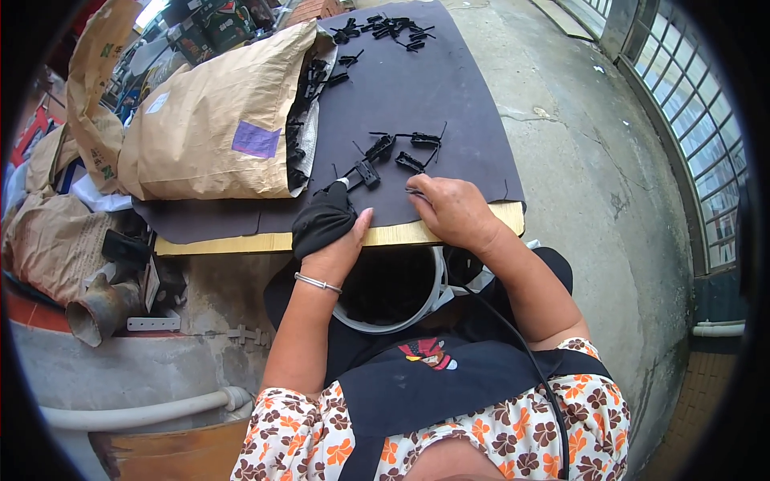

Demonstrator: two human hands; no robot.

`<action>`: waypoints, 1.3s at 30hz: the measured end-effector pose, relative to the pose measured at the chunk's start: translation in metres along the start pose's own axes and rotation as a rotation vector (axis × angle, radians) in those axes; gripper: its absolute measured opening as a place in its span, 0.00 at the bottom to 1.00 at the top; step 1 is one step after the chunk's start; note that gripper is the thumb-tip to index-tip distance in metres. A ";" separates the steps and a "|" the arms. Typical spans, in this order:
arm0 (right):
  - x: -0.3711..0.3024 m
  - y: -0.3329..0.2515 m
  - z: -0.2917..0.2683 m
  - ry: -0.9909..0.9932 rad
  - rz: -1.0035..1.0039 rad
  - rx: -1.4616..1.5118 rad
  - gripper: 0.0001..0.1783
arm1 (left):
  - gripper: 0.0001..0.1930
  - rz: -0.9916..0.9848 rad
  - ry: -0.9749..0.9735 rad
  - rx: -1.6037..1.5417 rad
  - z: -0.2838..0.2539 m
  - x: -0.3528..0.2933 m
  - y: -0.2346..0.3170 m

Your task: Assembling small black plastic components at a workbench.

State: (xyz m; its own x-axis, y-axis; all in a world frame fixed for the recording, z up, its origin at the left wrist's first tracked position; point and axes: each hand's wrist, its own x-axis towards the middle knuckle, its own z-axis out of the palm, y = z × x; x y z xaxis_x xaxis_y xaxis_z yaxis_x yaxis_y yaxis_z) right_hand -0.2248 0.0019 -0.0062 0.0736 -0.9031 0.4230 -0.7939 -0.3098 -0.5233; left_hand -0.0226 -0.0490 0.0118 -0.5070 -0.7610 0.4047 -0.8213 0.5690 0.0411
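My left hand (327,228), partly wrapped in a black cloth glove with a pale covering at one fingertip, is closed at the table's near edge. A small black plastic part (366,174) with a thin stem sticks out at its fingertips. My right hand (459,210) is bare and pinches a small, thin, dark piece (415,191); its kind is too small to tell. Just beyond the hands lie more black plastic parts: one (380,147) near the left fingertips, and joined ones (424,140) beyond the right hand.
The dark-covered table (401,88) has a pale wooden front edge. On its left lies an open brown paper sack (212,120) of black parts. Several more parts (393,28) are heaped at the far end. Below the front edge, between my legs, stands a white-rimmed bucket (439,276).
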 end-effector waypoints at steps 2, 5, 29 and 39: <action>0.000 0.001 0.000 0.002 -0.003 0.003 0.09 | 0.15 -0.024 0.002 -0.004 0.007 -0.001 -0.003; -0.005 -0.001 0.003 0.059 -0.103 0.147 0.07 | 0.13 -0.029 0.121 -0.160 0.004 -0.012 -0.002; -0.009 -0.030 -0.007 0.113 -0.296 0.337 0.07 | 0.08 -0.036 0.167 -0.770 -0.030 -0.027 0.010; -0.020 -0.042 0.015 0.049 -0.330 0.719 0.08 | 0.15 -0.396 0.031 -1.823 -0.014 -0.034 0.036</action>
State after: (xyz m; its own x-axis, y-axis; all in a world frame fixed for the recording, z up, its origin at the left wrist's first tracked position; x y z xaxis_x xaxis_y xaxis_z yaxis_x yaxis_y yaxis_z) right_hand -0.1836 0.0284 -0.0036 0.1972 -0.7224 0.6627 -0.1499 -0.6903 -0.7078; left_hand -0.0314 0.0019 0.0122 -0.3593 -0.9223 0.1420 0.3918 -0.0110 0.9200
